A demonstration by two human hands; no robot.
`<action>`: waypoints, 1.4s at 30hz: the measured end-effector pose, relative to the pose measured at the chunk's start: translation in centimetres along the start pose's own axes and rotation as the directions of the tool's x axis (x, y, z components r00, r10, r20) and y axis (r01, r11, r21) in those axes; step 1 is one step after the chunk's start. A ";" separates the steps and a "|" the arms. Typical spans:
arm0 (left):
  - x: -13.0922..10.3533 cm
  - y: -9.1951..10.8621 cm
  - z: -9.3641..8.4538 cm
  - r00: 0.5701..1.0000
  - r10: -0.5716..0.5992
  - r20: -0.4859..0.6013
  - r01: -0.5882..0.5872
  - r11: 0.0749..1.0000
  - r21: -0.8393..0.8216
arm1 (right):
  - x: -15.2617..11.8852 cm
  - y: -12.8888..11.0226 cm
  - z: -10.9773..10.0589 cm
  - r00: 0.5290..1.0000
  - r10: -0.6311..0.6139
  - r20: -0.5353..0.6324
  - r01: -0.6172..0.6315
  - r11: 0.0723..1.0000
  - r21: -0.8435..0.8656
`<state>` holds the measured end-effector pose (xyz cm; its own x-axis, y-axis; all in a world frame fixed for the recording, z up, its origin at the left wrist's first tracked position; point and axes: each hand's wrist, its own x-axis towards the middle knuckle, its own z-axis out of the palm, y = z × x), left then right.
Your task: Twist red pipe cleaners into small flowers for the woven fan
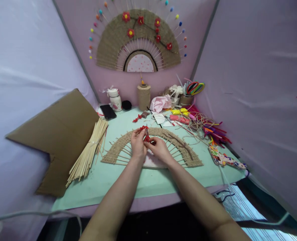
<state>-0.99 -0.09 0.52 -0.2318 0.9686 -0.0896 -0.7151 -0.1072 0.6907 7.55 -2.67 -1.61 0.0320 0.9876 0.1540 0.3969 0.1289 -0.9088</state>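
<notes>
Pinching the small red piece [146,138] with left hand [137,144] and right hand [160,149], I'm clamping fingertips on it over the woven fan [115,148]. Its smallness is presumably calling for both grips.

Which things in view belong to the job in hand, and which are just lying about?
Likely part of the job:
- red piece held by the left hand and right hand
- woven fan beneath them
- perhaps the loose red trim

Apparently lying about:
- phone
- white bottle
- cardboard
- stick bundle
</notes>
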 end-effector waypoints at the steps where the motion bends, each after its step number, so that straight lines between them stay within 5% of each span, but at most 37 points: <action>1: -0.1 0.0 0.1 1.000 0.000 0.016 0.000 1.000 0.009 | 0.1 0.2 -0.1 1.000 0.005 0.006 -0.005 1.000 0.031; 9: -0.5 0.0 0.2 0.989 -0.070 0.127 0.070 0.998 0.005 | 0.3 1.5 -1.1 0.995 0.008 0.104 -0.037 0.958 0.283; 17: -0.3 -0.2 0.0 0.978 -0.145 0.148 0.147 0.989 -0.001 | 0.5 1.9 -0.5 0.993 0.081 -0.081 -0.061 0.972 0.225; 23: 0.5 0.4 -0.5 0.950 -0.256 0.181 0.276 0.956 -0.097 | 0.1 1.5 -1.4 0.988 -0.060 -0.140 0.090 0.970 0.225; 32: 0.6 0.7 -0.6 0.957 -0.247 0.152 0.265 0.957 -0.116 | -0.2 1.5 -2.2 0.964 -0.098 -0.246 0.132 0.983 0.126; 42: 0.7 0.5 -0.7 0.965 -0.225 0.131 0.237 0.968 -0.084 | -0.2 1.6 -2.4 0.986 -0.085 -0.141 0.103 0.987 0.121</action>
<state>-1.98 0.38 0.35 0.0237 0.9886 -0.1484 -0.8025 0.1074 0.5869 10.35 -2.91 -2.22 0.1272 0.9503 0.2842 0.2840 0.2397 -0.9284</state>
